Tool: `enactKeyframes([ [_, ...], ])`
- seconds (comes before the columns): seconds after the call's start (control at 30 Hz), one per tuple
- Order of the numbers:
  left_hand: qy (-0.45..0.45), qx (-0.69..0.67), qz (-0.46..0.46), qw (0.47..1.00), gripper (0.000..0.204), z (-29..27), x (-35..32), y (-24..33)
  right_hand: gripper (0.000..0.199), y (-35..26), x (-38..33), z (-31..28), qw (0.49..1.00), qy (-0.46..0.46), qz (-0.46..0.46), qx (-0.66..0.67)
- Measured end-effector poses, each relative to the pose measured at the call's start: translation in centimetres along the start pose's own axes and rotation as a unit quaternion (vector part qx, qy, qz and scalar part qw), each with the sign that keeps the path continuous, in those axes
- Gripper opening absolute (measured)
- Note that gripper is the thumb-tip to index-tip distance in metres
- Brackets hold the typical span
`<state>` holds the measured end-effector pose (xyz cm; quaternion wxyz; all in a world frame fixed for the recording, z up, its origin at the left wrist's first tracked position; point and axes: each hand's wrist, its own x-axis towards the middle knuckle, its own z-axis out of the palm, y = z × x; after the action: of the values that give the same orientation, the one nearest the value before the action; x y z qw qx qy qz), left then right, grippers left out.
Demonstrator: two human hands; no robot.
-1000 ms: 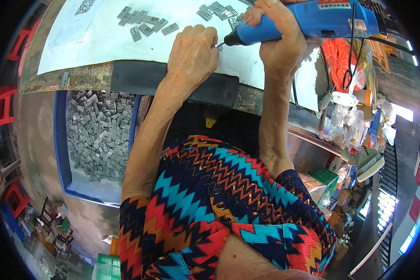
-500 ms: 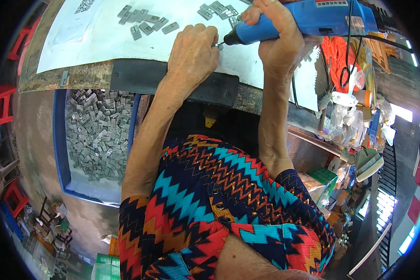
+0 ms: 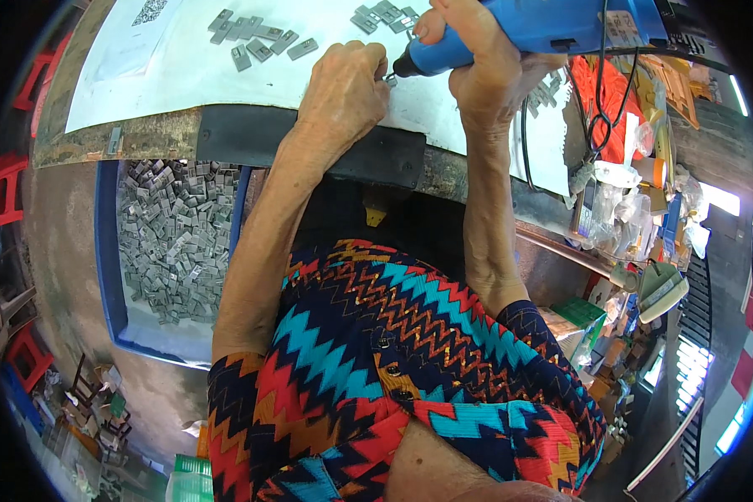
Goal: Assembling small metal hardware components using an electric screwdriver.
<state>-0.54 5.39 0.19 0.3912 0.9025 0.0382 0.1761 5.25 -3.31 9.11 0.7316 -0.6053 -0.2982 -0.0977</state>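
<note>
worn workbench [image 3: 163, 134] | white sheet [image 3: 197, 86] | grey pieces [image 3: 260, 50] on sheet | black strip [image 3: 244, 140] along near edge

From my station I see the left forearm [image 3: 263, 243] slanting up and inward, the left hand [image 3: 343, 92] back-up with fingers curled under, tips mostly hidden; the right forearm [image 3: 489, 201] runs nearly straight up, the right hand [image 3: 495, 79] closed in a wide wrap

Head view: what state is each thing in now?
Left hand: curled beside a small grey part; pinch hidden
Right hand: wrapped around a blue tool
Blue tool: held, tip at that part
Blue tray: holding heaped pieces
White sheet: spread on the bench
</note>
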Motion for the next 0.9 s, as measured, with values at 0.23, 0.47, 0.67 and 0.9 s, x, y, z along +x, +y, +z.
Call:
enactKeyframes([
  [0.23, 0.008, -0.020, -0.002, 1.000, 0.010, -0.1, 0.2, 0.2, 0.011, 0.8, 0.1, -0.1, 0.990, -0.064, -0.085, 0.095],
  [0.47, -0.003, -0.014, 0.015, 1.000, 0.010, 0.0, 0.4, 0.0, 0.019, 2.6, 0.8, -0.9, 0.972, -0.100, -0.137, 0.164],
  [0.67, 0.022, -0.010, 0.021, 0.999, 0.011, -0.1, 0.0, 0.0, 0.026, 0.6, 0.0, -1.5, 0.983, -0.118, -0.071, 0.123],
  [0.9, 0.009, 0.006, 0.018, 1.000, 0.011, -0.1, 0.0, 0.1, 0.029, -0.6, -1.6, -2.2, 0.988, -0.080, -0.014, 0.129],
])
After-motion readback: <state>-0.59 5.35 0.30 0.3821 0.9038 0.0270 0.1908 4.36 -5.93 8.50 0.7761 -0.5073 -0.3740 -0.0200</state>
